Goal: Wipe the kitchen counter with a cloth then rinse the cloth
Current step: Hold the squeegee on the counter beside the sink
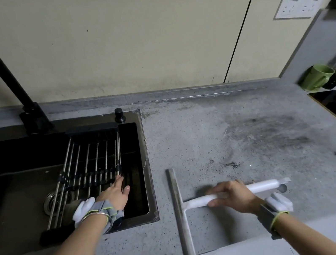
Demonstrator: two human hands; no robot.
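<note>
My right hand (232, 194) grips the squeegee (182, 211), handle pointing to 3 o'clock. My left hand (116, 195) lies open on the sink rack (88, 163). No cloth in view.

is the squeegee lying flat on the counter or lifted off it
Flat: the squeegee lies on the counter, blade end overhanging the front edge, with the right hand gripping its white handle.

Bare forearms; grey wrist straps (270, 217) with white modules, yellow-green cords.

Squeegee (182, 214) on counter (219, 136), right of sink (146, 166)
</note>
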